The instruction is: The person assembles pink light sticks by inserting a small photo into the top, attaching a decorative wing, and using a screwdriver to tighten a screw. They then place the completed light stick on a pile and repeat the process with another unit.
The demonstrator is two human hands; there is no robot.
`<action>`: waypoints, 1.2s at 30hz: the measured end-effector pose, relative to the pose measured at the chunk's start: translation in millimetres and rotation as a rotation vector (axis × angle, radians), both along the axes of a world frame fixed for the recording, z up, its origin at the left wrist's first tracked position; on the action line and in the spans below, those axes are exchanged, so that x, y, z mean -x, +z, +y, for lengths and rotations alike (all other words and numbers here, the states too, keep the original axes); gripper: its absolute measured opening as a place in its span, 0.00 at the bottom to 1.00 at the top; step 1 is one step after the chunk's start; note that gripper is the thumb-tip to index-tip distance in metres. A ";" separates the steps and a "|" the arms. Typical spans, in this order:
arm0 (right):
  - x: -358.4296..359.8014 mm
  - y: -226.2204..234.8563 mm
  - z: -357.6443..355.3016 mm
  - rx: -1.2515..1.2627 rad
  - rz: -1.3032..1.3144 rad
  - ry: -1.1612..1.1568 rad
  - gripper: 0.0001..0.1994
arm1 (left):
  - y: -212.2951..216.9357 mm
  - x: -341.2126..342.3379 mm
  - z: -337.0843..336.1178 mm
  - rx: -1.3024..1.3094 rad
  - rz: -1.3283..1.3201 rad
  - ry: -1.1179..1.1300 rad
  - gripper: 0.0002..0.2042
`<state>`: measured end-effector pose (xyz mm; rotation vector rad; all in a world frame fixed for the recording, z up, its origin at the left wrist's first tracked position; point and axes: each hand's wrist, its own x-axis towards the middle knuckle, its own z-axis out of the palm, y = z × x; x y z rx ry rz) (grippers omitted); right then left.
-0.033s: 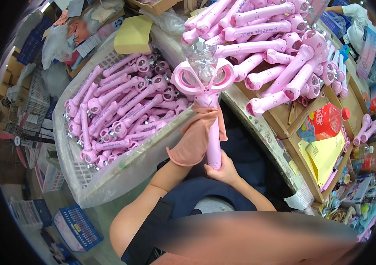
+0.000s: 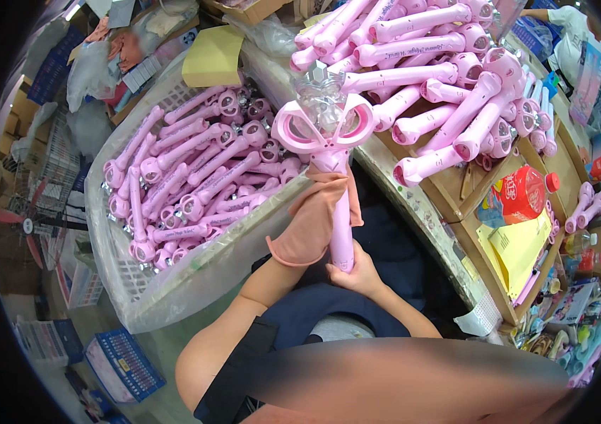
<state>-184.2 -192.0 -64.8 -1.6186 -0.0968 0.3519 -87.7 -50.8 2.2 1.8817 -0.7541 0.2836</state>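
Upright in front of me is a pink toy wand with a looped head, a clear ornament and a silver crown at its top. My left hand, covered by a peach cloth or glove, is closed round the wand's neck just below the loops. Lower down, the bare fingers of my right hand wrap the bottom end of the handle. Several similar wands lie heaped in a plastic-lined crate to the left. Another pile of pink wands rests on the workbench at the upper right.
A yellow sheet lies over the crate's far corner. On the bench's right side are a red-labelled bottle and yellow papers. A blue basket stands on the floor at lower left. A fan is at far left.
Both hands and the wand look unmoved. Only the fan's blades at the far left show in a different position.
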 end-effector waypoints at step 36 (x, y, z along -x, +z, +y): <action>-19.7 10.9 -13.7 -0.835 0.603 0.368 0.20 | 53.2 -10.4 -18.3 0.569 0.634 0.101 0.27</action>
